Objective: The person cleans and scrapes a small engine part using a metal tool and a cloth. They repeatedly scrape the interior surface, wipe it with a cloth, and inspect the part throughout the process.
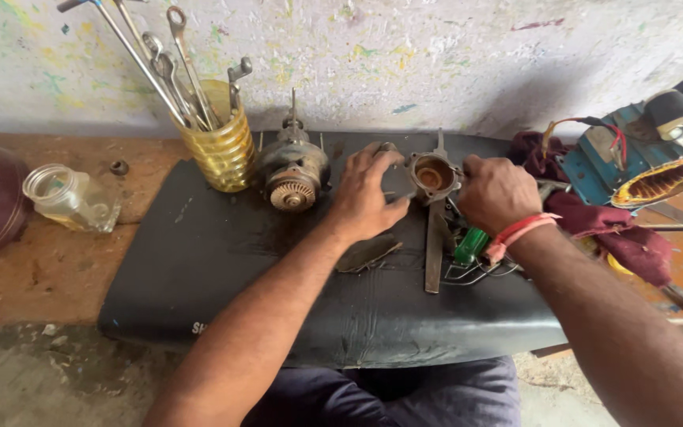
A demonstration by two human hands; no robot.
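Both hands meet at a round metal housing [434,175] with a rusty orange hollow, sitting on the black pad [199,261] that covers the bench [57,269]. Left hand [367,198] lies just left of the housing, fingers [377,158] spread, thumb touching its lower rim. Right hand [496,192] is just right of the housing, fingers curled and pressed together against its side; cannot tell whether they grip a tool there. A red band [520,231] sits on that wrist.

Left of the housing, near it, stands a motor part [292,170] with a toothed end facing out. Further left a yellow ribbed cup [219,150] holds spanners [160,63]. Well left of the housing, off the pad, a clear jar [69,198] lies on its side.

Below the housing a flat metal file [435,249] lies on the pad, a green-handled tool [470,245] just beside it. Right of the housing: a maroon rag [618,237] and a motor winding [662,180].
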